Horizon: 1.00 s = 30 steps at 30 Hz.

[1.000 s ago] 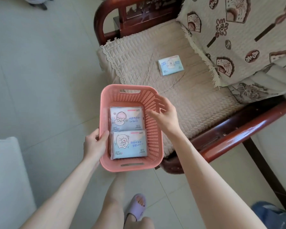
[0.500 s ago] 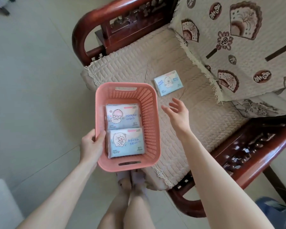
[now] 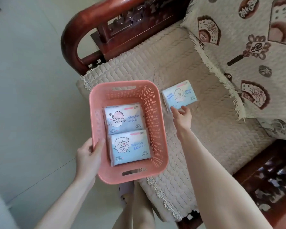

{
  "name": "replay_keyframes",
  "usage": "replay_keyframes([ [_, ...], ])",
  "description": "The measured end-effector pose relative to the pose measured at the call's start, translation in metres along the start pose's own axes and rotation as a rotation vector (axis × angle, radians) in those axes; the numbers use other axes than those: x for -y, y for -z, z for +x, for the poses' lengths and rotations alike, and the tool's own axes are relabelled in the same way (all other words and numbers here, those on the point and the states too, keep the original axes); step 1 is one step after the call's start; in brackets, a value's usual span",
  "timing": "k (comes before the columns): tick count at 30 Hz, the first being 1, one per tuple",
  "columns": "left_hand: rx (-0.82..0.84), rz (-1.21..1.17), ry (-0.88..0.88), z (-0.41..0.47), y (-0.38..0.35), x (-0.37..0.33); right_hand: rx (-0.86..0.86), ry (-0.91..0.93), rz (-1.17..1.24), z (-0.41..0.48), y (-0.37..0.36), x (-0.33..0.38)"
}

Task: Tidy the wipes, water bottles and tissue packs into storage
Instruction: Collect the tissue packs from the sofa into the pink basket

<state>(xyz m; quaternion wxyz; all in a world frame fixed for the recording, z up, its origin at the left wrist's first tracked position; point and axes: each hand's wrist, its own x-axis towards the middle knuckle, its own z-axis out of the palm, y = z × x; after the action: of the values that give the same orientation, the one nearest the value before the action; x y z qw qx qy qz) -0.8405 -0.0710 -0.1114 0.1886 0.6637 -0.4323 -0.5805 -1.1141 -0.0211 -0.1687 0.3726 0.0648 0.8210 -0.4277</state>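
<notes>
Head view: left hand (image 3: 87,156) gripping pink basket (image 3: 109,176) by one edge, right hand (image 3: 182,115) open at loose tissue pack (image 3: 179,95); could tip, spill.

Dark wooden armrest (image 3: 69,40), beige quilted seat cover (image 3: 155,66), fan-patterned throw (image 3: 254,47), pale tiled floor (image 3: 31,96)

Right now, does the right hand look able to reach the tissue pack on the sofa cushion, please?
Probably yes. The right hand is open, fingertips at the near edge of the tissue pack, which lies flat and uncovered on the cushion. The pink basket in the left hand sits aside.
</notes>
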Motion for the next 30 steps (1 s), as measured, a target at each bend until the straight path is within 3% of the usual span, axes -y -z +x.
replay_keyframes([
  [13,-0.046,-0.032,0.088,0.017,-0.024,-0.024,-0.276,-0.169,0.029,0.068,-0.035,0.007],
  [19,-0.051,-0.033,0.083,0.017,-0.025,-0.023,-0.309,-0.046,0.080,0.067,-0.027,0.016],
  [25,-0.049,-0.040,0.065,0.010,-0.023,-0.022,-0.240,0.077,0.197,0.030,-0.007,0.044],
  [30,-0.041,-0.047,0.054,0.008,-0.010,-0.012,-0.042,0.171,0.291,-0.021,0.009,0.070],
])
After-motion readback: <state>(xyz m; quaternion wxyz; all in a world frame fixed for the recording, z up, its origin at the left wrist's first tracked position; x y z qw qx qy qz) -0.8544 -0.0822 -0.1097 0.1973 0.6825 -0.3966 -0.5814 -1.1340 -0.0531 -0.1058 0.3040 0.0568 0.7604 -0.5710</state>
